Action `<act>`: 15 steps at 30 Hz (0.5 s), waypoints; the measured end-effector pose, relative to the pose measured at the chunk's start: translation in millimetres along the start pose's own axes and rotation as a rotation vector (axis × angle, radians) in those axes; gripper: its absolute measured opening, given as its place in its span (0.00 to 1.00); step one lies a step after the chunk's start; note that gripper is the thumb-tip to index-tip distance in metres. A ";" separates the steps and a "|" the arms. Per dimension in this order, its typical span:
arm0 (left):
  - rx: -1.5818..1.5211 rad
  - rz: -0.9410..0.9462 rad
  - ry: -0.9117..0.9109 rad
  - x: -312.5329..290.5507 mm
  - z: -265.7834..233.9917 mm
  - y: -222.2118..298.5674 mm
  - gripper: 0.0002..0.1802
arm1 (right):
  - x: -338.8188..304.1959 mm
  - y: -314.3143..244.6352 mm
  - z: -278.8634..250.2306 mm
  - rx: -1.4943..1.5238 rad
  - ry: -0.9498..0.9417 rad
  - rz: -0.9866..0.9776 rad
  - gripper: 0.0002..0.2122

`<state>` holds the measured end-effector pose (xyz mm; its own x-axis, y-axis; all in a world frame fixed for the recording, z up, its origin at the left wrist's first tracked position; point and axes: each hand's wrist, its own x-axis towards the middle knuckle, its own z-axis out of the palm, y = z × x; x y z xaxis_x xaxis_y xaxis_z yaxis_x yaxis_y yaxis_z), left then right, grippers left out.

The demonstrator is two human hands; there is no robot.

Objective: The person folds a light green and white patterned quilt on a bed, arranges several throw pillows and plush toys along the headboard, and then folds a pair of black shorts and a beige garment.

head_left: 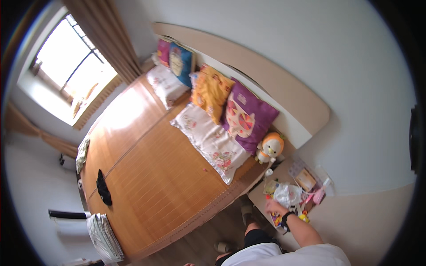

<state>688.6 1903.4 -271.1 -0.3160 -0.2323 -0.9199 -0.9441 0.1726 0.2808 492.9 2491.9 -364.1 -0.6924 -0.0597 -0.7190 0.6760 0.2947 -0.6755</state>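
My right hand (276, 207) reaches over a cluttered bedside table (257, 193), with a black watch (287, 221) on its wrist. Its fingers look bent together, and whatever they hold is too small to make out. Small colourful packets (276, 219) lie just below the hand. Beside it sits a crumpled white plastic bag (287, 195). A pink object (318, 196) and a small yellow toy-like item (304, 217) lie further right. Only a sliver of skin, apparently my left hand (189, 264), shows at the lower edge; its fingers are hidden.
A wide bed with a brown mat (155, 177) fills the middle. Along its headboard (266, 84) rest a purple cushion (262, 108), a yellow cushion (211, 91) and a plush toy (270, 147). A box (306, 179) stands on the table against the wall. Dark cloth (103, 188) lies on the mat.
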 end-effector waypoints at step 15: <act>-0.498 0.328 0.272 -40.3 -100.7 -208.6 0.11 | -153.8 -40.0 211.1 -0.673 -0.458 0.043 0.14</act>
<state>888.9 1780.4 -265.0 -0.5460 -0.4883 -0.6808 -0.7044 -0.1725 0.6886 625.6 2287.9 -261.0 -0.3984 -0.3765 -0.8364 0.3021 0.8071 -0.5072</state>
